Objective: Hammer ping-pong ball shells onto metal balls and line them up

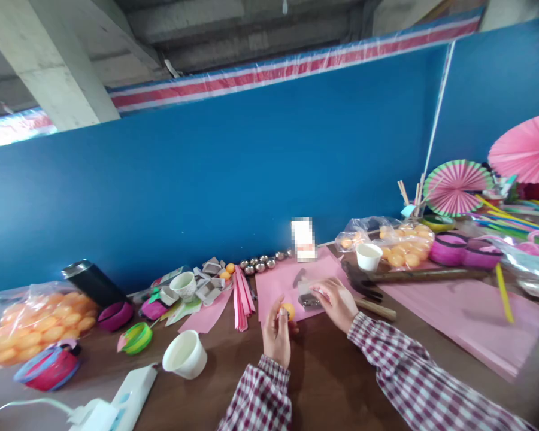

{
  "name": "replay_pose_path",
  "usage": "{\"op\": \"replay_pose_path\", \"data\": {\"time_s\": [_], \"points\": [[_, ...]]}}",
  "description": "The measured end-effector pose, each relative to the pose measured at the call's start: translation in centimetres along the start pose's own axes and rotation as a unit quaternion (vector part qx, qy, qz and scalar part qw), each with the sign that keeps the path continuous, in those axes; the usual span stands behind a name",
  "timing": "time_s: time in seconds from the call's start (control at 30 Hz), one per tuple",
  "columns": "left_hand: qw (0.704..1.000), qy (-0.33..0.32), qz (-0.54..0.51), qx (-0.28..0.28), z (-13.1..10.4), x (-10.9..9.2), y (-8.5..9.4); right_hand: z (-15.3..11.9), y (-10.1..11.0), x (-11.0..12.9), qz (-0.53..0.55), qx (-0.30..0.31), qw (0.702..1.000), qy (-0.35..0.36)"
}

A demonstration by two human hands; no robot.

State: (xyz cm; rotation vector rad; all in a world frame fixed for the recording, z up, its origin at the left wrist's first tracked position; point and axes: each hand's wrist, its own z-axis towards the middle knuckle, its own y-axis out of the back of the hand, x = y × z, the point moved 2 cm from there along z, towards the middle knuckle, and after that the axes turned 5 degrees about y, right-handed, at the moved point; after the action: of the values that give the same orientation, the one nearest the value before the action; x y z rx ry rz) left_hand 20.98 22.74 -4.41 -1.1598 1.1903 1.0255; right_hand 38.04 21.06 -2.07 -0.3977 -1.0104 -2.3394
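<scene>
Ball (288,310) in left hand (276,335): orange. Sleeves (404,365): maroon-and-white plaid. Paper sheet (291,281) under right hand (336,302): pink. Backdrop wall (233,173): solid blue, red-white-blue striped band above. Paper fan (456,187): pink, green-edged. Cup (185,355): white. Table (332,383): dark brown.

bright even daylight, soft shadows, strong wide-angle bending at the edges, slight blur throughout
</scene>
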Motion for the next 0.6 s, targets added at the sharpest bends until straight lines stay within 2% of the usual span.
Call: {"op": "replay_pose_path", "data": {"time_s": [0.23, 0.43, 0.6], "points": [[0.996, -0.064, 0.052, 0.027, 0.5, 0.5, 0.2, -0.3, -0.3, 0.4, 0.028, -0.012, 0.999, -0.020], [0.998, -0.025, 0.049, 0.026, 0.5, 0.5, 0.0, -1.0, -0.2, 2.0, 0.126, -0.020, 0.987, -0.098], [0.997, -0.039, 0.061, 0.019, 0.5, 0.5, 0.0, -1.7, -0.2, 3.8, 0.209, -0.014, 0.971, -0.113]]}}
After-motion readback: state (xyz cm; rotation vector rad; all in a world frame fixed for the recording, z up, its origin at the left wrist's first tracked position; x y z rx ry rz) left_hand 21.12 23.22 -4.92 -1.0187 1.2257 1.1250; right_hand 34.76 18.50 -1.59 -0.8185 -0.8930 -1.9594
